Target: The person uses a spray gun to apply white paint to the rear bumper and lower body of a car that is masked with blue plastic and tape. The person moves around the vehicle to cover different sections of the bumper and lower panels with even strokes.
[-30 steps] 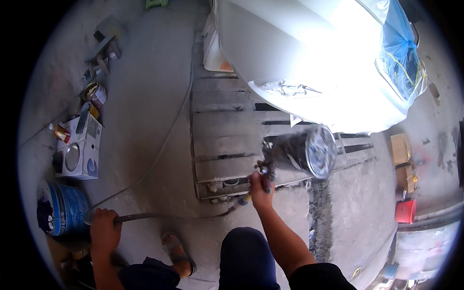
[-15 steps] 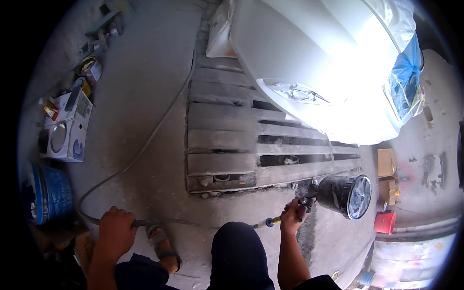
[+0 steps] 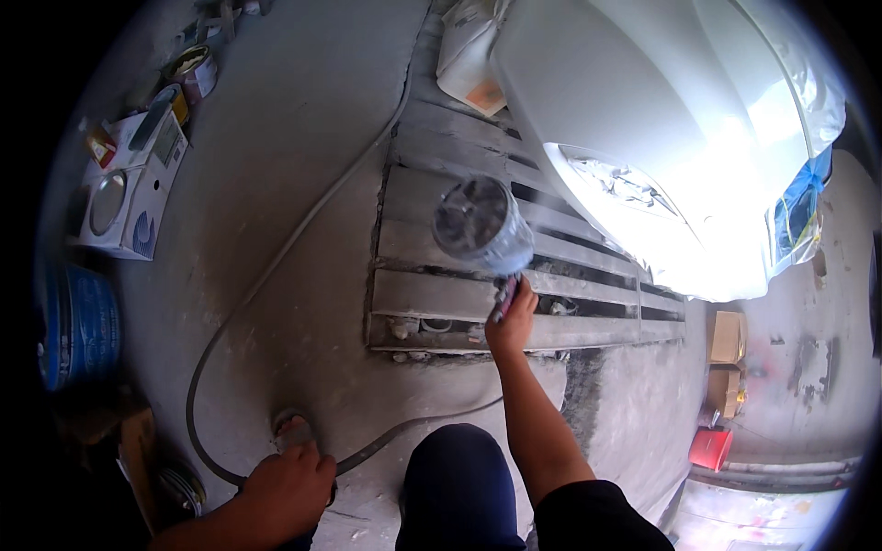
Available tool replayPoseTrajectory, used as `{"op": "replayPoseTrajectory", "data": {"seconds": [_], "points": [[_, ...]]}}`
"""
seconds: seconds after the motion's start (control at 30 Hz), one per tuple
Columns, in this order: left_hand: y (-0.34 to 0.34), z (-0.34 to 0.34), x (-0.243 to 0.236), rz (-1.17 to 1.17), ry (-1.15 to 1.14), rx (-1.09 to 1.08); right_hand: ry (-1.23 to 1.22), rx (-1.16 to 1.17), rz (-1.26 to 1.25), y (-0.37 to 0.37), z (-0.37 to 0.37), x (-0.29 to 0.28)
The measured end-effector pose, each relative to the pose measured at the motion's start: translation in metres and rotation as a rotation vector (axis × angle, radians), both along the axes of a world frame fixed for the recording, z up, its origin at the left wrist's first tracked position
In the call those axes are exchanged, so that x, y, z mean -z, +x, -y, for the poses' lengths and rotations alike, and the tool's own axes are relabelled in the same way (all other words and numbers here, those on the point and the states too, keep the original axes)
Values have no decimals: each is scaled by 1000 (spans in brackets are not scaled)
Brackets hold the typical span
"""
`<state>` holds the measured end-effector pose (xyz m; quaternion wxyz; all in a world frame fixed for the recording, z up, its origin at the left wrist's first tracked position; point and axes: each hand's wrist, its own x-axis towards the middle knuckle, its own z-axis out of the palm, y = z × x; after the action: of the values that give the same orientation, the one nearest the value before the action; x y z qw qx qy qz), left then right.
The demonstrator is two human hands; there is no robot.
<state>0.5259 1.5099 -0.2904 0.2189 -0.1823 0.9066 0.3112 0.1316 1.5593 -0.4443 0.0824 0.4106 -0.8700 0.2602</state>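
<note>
Head view, right hand: your fingers are clamped on the spray gun grip.
Gun axis: cup end points up and away from you, over the wooden pallet.
Left hand: your fingers are closed around the grey hose near the floor.

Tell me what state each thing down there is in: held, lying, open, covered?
Spray gun: held up in the right hand, cup on top.
Hose: lying curved on the floor, gripped by the left hand.
Car: white, partly masked with plastic sheet.
Paint cans: standing, apparently open.
Red bucket: standing by the wall.
</note>
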Motion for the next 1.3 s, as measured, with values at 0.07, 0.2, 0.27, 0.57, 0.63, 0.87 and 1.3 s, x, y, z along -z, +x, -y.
{"op": "replayPoseTrajectory", "data": {"seconds": [0.07, 0.2, 0.27, 0.57, 0.63, 0.87, 1.3], "points": [[-5, 12, -21, 76, 88, -58, 13, -42, 29, 1, 40, 6], [6, 13, -22, 48, 9, -110, 5, -119, 112, 1, 117, 5], [12, 11, -18, 70, -23, -84, -9, -143, 123, -7, 140, 4], [16, 2, -10, -36, -27, -60, -58, -144, -65, -26, 9, 10], [16, -5, 1, -46, -3, 36, -102, -94, -46, -15, -53, 2], [-2, 4, -7, 99, 200, 93, -104, 81, -129, 35, -191, -27], [-28, 32, -4, 290, -61, -48, -555, 151, 659, -17, -193, -92]]}}
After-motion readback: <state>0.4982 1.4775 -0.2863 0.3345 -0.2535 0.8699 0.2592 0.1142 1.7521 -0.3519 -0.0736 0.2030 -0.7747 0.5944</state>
